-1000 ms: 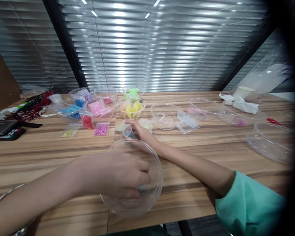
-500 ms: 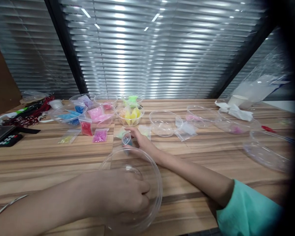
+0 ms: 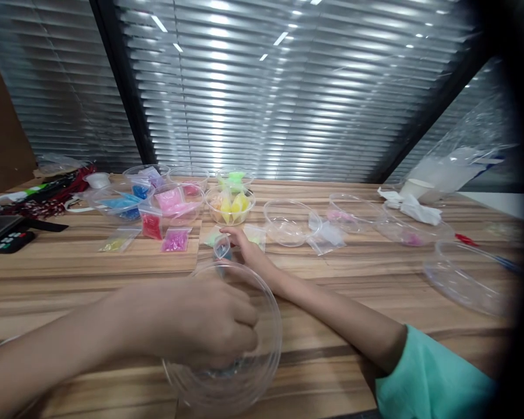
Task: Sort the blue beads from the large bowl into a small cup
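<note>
My left hand (image 3: 205,320) hangs over a large clear plastic bowl (image 3: 276,343) at the near edge, its fingers curled and pointing down. It is a little blurred, and whatever its fingertips may hold is hidden. A few bluish bits (image 3: 232,369) show at the bottom of the bowl, under the hand. Beyond the bowl's far rim, my right hand (image 3: 250,251) grips a small clear zip bag (image 3: 222,249) with blue-teal contents. The mouth of that bag gapes. Pale green packets (image 3: 256,235) lie flat just behind the right hand.
Clear bowls with coloured packets (image 3: 179,201) stand at the back left, near a calculator-like device (image 3: 11,241). Pink (image 3: 176,239), red (image 3: 151,226) and yellow packets (image 3: 119,240) lie before them. More clear bowls (image 3: 291,233), a white packet (image 3: 327,235) and tissue (image 3: 414,208) are to the right.
My left hand has risen slightly and shifted left over the bowl, uncovering bluish bits at its bottom. The right hand still holds the small bag in about the same place.
</note>
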Motion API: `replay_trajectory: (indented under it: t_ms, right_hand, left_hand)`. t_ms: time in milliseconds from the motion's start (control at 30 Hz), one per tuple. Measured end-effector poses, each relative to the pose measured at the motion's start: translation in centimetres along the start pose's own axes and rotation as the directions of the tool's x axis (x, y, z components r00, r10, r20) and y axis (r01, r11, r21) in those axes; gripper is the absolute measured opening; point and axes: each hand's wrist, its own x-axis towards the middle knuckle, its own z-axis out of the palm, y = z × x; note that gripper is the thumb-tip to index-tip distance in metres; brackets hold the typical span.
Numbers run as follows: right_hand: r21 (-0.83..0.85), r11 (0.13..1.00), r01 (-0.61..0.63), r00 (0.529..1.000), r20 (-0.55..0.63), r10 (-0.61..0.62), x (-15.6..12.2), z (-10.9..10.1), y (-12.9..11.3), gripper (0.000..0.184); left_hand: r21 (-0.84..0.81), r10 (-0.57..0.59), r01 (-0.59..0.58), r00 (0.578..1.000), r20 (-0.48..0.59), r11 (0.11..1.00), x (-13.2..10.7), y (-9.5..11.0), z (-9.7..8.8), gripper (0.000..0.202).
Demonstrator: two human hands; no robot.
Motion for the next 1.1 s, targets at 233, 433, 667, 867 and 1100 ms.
replay_trajectory:
  t_ms: [233,433,667,867,1100]
  right_hand:
    - [0.013,1.0,-0.006,1.0,0.018,0.006,-0.1,0.0,0.2,0.061]
    - [-0.015,1.0,-0.017,1.0,-0.003,0.017,-0.1,0.2,0.8,0.062]
    - [-0.008,1.0,0.002,1.0,-0.004,-0.002,0.0,0.3,1.2,0.062]
    - [0.008,1.0,-0.01,1.0,0.014,0.01,0.1,0.1,0.6,0.061]
    - [0.014,1.0,-0.015,1.0,0.027,0.015,0.1,0.0,0.1,0.061]
  left_hand:
    - [-0.278,-0.33,0.276,0.928,-0.173,0.92,-3.9,-6.5,-3.4,0.012]
    - [-0.31,-0.459,0.4,0.876,-0.147,0.863,-5.9,-9.9,-1.6,0.009]
    - [-0.274,-0.353,0.284,0.902,-0.25,0.919,-4.8,-9.7,-0.6,0.01]
    - [-0.196,-0.337,0.29,0.899,-0.28,0.937,-4.5,-9.7,-0.1,0.014]
    - [-0.154,-0.276,0.243,0.925,-0.26,0.958,-4.1,-9.2,-0.6,0.012]
